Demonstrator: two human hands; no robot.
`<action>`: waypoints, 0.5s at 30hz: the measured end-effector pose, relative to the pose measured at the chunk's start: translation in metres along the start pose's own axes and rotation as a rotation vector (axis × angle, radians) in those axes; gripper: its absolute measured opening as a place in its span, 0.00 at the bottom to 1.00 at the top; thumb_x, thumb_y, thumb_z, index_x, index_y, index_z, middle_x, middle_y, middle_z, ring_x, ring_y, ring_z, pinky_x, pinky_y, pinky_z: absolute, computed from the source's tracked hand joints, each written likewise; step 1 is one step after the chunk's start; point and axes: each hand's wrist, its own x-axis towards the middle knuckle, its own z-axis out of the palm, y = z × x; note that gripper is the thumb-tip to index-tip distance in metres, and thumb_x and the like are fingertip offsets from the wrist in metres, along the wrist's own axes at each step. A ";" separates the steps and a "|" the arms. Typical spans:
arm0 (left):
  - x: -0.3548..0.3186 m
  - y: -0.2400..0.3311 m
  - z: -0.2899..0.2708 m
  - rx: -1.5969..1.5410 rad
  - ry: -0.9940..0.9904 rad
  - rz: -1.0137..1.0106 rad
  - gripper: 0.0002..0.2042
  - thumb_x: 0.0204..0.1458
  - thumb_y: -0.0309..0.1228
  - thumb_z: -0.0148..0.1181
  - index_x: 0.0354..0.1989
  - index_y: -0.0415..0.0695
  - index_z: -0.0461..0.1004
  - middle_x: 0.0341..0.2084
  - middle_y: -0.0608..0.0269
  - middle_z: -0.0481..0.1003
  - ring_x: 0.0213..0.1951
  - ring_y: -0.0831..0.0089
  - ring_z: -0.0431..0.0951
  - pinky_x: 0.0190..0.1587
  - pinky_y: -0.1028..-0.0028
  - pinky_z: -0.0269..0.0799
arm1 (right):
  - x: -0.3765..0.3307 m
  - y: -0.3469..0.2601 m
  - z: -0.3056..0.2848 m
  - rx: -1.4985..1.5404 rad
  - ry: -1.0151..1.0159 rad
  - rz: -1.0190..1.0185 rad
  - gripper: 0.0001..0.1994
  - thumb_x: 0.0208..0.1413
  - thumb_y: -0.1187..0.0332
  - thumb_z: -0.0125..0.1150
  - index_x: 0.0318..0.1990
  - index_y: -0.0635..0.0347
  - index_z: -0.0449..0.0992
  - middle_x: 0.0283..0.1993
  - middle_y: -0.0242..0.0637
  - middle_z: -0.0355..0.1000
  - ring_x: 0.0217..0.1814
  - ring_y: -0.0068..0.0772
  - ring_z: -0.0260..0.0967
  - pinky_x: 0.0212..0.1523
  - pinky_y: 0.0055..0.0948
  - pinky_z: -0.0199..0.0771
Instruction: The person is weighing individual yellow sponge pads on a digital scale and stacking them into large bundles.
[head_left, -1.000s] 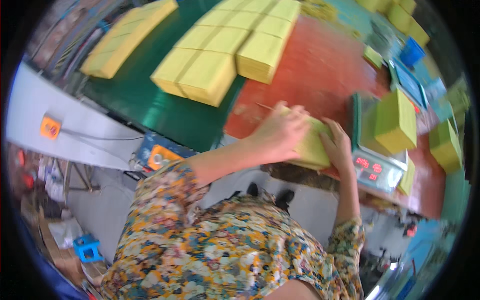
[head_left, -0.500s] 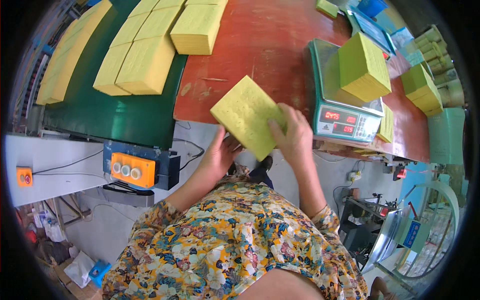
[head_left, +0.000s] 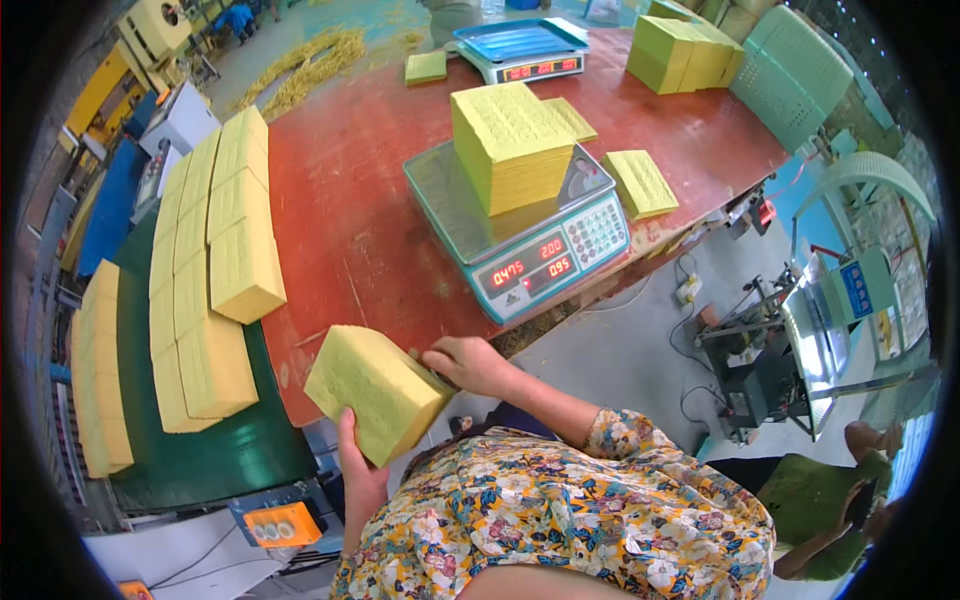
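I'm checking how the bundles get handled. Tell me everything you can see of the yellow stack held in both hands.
The yellow stack is a thick rectangular block of thin, paper-like sheets with a dotted top face. It is tilted, off the red table's near edge. The left hand supports it from below; the right hand grips its right corner.

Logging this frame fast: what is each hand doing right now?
Left hand: under the yellow stack, holding it from below.
Right hand: closed on the same stack's right edge, at the table rim.
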 end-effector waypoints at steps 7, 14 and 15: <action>-0.018 0.060 0.127 0.653 -0.231 0.448 0.25 0.60 0.33 0.53 0.65 0.41 0.59 0.61 0.54 0.64 0.61 0.65 0.67 0.61 0.66 0.66 | -0.003 -0.041 -0.083 0.423 0.121 -0.120 0.24 0.64 0.53 0.53 0.54 0.68 0.73 0.49 0.49 0.76 0.50 0.37 0.73 0.52 0.36 0.72; 0.100 0.124 0.335 0.390 -0.539 0.255 0.24 0.59 0.46 0.57 0.60 0.46 0.68 0.51 0.60 0.74 0.56 0.63 0.72 0.54 0.61 0.70 | 0.078 -0.066 -0.269 0.416 0.463 -0.344 0.20 0.61 0.60 0.54 0.50 0.69 0.76 0.42 0.41 0.77 0.43 0.30 0.73 0.43 0.31 0.74; 0.112 0.127 0.355 0.406 -0.495 0.244 0.24 0.59 0.46 0.57 0.60 0.46 0.68 0.51 0.60 0.74 0.56 0.63 0.72 0.54 0.61 0.70 | 0.092 -0.062 -0.285 0.528 0.432 -0.232 0.19 0.60 0.59 0.55 0.48 0.68 0.77 0.39 0.39 0.76 0.39 0.28 0.73 0.38 0.29 0.72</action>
